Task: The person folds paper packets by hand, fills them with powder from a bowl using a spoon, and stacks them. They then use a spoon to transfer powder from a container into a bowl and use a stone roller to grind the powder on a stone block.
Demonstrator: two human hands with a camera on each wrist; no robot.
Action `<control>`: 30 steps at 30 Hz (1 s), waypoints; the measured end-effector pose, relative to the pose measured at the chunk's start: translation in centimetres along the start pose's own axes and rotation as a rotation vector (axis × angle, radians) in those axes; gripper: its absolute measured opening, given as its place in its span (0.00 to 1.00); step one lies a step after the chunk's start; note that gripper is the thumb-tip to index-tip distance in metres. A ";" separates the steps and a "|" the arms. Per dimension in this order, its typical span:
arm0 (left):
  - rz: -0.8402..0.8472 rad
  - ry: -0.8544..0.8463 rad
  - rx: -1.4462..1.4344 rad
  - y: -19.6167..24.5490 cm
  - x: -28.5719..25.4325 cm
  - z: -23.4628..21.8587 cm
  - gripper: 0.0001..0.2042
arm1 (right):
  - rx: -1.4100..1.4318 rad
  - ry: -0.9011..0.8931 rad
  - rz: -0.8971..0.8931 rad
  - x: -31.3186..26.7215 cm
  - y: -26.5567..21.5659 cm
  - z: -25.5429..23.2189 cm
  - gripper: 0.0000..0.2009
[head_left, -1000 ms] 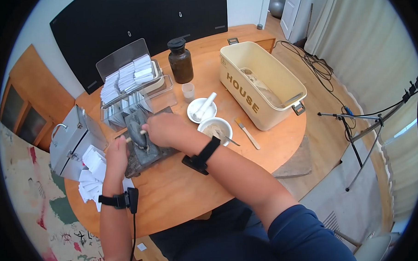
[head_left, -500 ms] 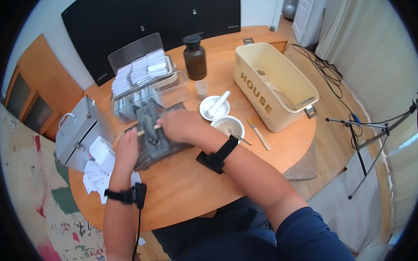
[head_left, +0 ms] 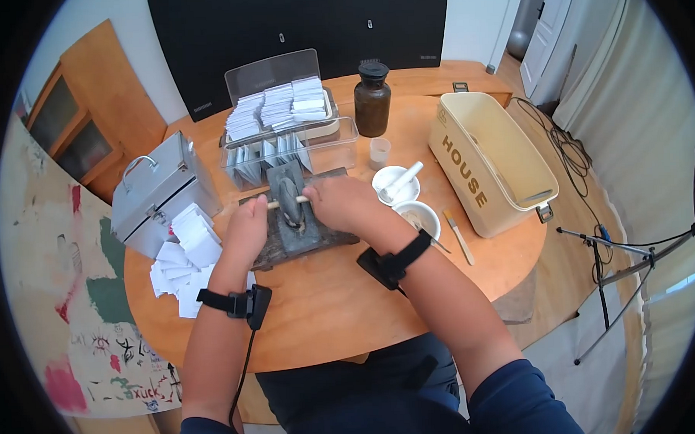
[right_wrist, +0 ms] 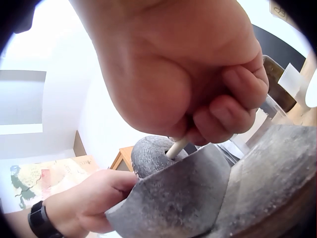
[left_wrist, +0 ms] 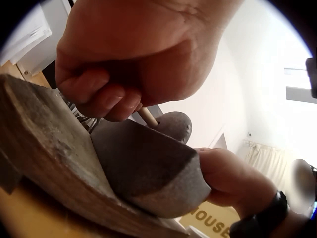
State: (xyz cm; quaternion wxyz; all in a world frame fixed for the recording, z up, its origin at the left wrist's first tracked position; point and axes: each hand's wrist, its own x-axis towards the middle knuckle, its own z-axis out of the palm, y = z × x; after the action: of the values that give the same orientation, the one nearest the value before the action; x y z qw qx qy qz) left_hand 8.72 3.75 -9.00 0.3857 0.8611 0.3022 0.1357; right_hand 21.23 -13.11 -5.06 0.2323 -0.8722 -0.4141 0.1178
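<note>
A dark stone disc (head_left: 289,197) stands on edge in a grey boat-shaped trough (head_left: 299,235), which rests on a dark slab (head_left: 329,237). A pale rod passes through the disc's centre. My left hand (head_left: 246,232) grips the rod's left end, and my right hand (head_left: 339,204) grips its right end. In the left wrist view, curled fingers of the left hand (left_wrist: 133,54) hold the rod (left_wrist: 147,116) above the trough (left_wrist: 148,163). The right wrist view has the right hand (right_wrist: 188,69) round the rod (right_wrist: 177,148), beside the disc (right_wrist: 151,154).
Right of the slab are white bowls (head_left: 396,186), a brush (head_left: 459,237) and a cream HOUSE bin (head_left: 485,204). Behind stand a brown bottle (head_left: 372,101), a small cup (head_left: 380,152) and boxes of white packets (head_left: 282,108). A silver case (head_left: 163,197) and loose packets (head_left: 188,257) lie left.
The head view has shifted, so the table's things appear further right. The disc looks more upright in the trough, and both hands have kept hold of the rod.
</note>
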 end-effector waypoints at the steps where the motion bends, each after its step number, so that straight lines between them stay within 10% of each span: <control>1: 0.019 -0.025 0.043 -0.1 -0.2 -0.2 0.22 | -0.003 0.008 -0.030 -0.3 0.1 -0.1 0.22; 30: 0.036 -0.001 -0.053 1.0 -0.6 0.1 0.23 | -0.148 0.080 -0.108 1.9 0.3 0.0 0.22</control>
State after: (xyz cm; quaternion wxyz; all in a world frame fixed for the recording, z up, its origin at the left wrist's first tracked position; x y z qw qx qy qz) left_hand 8.76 2.79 -8.34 0.4062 0.8558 0.2828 0.1502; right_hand 22.66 -11.83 -5.26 0.1895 -0.8673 -0.4587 0.0390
